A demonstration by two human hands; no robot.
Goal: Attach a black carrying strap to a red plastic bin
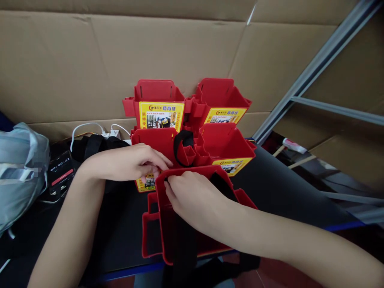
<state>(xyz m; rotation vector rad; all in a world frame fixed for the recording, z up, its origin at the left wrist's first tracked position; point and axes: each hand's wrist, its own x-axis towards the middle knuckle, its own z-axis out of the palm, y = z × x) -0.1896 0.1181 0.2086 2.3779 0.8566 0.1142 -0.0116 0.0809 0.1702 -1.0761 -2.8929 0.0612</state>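
A red plastic tool box [161, 224] with side pockets is tilted at the table's front edge, its opening facing me. A black webbing strap [184, 244] runs down inside it and hangs over the front. My right hand [192, 196] reaches into the box, fingers closed on the strap's end at a slot near the upper left corner. Behind the same corner, on the wall's outer side, is my left hand [144, 162]. Its fingers are curled together, and what they pinch is hidden.
Several similar red boxes with yellow labels, one a rear box [159, 90], stand behind. At left are a phone [61, 170] showing a timer, a grey bag [21, 172] and a white power strip [113, 136]. Cardboard [168, 48] backs the black table [120, 236]; a metal frame [312, 68] stands right.
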